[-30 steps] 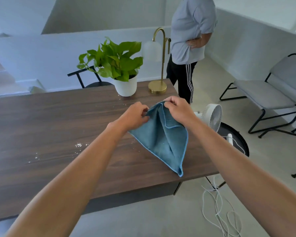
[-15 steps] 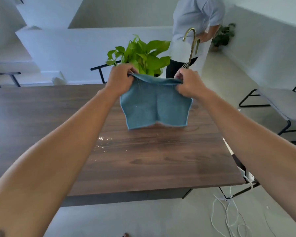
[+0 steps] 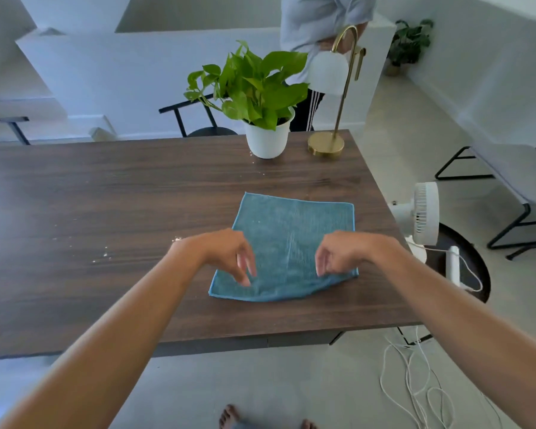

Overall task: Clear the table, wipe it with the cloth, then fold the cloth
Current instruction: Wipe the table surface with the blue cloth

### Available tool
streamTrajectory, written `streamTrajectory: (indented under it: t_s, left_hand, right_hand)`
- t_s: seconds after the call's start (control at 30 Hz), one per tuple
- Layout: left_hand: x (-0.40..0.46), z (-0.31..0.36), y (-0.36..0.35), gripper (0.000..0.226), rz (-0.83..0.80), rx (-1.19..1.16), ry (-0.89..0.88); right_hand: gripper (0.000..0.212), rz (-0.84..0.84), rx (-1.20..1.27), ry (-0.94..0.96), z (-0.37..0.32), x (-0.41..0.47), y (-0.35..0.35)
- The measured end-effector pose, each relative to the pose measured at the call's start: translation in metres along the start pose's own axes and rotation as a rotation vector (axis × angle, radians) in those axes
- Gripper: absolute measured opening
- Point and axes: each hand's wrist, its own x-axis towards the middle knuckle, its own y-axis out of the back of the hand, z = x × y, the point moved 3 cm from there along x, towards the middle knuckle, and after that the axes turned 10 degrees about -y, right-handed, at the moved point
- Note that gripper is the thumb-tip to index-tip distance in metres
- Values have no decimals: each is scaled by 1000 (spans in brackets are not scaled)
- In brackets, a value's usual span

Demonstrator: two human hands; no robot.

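Dark wood tabletop (image 3: 106, 193) across most of the view. Beside its right edge, down on the floor, a black round stand (image 3: 474, 267) carrying a white fan (image 3: 421, 215), with white cords (image 3: 415, 382) looped on the floor near the tabletop's near right corner. Further right of the tabletop, a grey chair (image 3: 514, 178) on a black frame. Beyond the tabletop's far edge, a person in a light shirt (image 3: 319, 20), partly hidden by lamp and leaves, plus a black chair back (image 3: 186, 109).

On the tabletop, at its far right, a gold lamp (image 3: 331, 97) with a white shade, base just beside a white pot (image 3: 268, 140); inside the pot, a green leafy plant (image 3: 251, 85).

Blue cloth (image 3: 294, 239) spread flat on the tabletop's right half, toward the near edge, well apart from pot and lamp; near right corner slightly rumpled.

Left hand (image 3: 226, 252) above the cloth's near left part, fingers loosely hanging, tips at or just over the fabric, gripping nothing. Right hand (image 3: 344, 252) over the near right part, fingers bent down to the fabric; whether pinching it, cannot tell.

White crumbs (image 3: 102, 255) scattered on the tabletop left of the cloth, a few more near the pot.
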Motion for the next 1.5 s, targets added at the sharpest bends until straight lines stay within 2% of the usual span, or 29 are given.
streamTrajectory:
  t_s: [0.03, 0.1, 0.23, 0.3, 0.4, 0.57, 0.7, 0.83, 0.97, 1.07, 1.13, 1.2, 1.3, 1.4, 1.5]
  left_hand:
    - [4, 2, -7, 38, -1, -38, -5]
    - [14, 2, -12, 47, 165, -119, 18]
    - [30, -4, -17, 31, 541, -107, 53]
    - [31, -12, -23, 29, 713, -68, 93]
    - [28, -34, -32, 39, 875, -25, 193]
    - [31, -80, -32, 65, 832, 50, 340]
    - [49, -105, -12, 72, 786, 131, 373]
    - [58, -119, -10, 77, 718, 115, 406]
    - [59, -123, -3, 78, 782, 125, 412]
    - [58, -126, 12, 71, 921, 123, 389]
    - [66, -129, 24, 70, 957, 85, 376]
    - [82, -133, 36, 74, 938, 49, 374]
    - [106, -135, 46, 84, 860, 48, 379]
    - [118, -137, 42, 87, 863, 70, 392]
    - [121, -141, 38, 89, 896, 53, 377]
  right_hand:
    - [26, -44, 34, 6, 1, 0, -7]
    - [21, 8, 119, 12, 3, 3, -11]
    - [24, 413, 241, 17, -2, 18, -13]
    - [38, 546, 316, -25, -18, 29, -24]
    - [67, 542, 384, -196, -49, 53, -48]
    - [87, 593, 236, -339, -66, 75, -74]
    - [88, 658, 179, -396, -16, 79, -80]
    - [89, 599, 147, -484, 26, 98, -57]
    - [92, 563, 154, -424, -7, 128, -24]
    - [91, 585, 110, -340, -35, 121, -37]
    - [88, 630, 98, -284, -39, 102, -58]
    - [86, 680, 98, -267, -25, 83, -75]
    - [86, 704, 114, -364, 21, 68, -80]
    - [88, 664, 129, -489, 67, 81, -61]
    - [90, 622, 170, -533, 90, 123, -18]
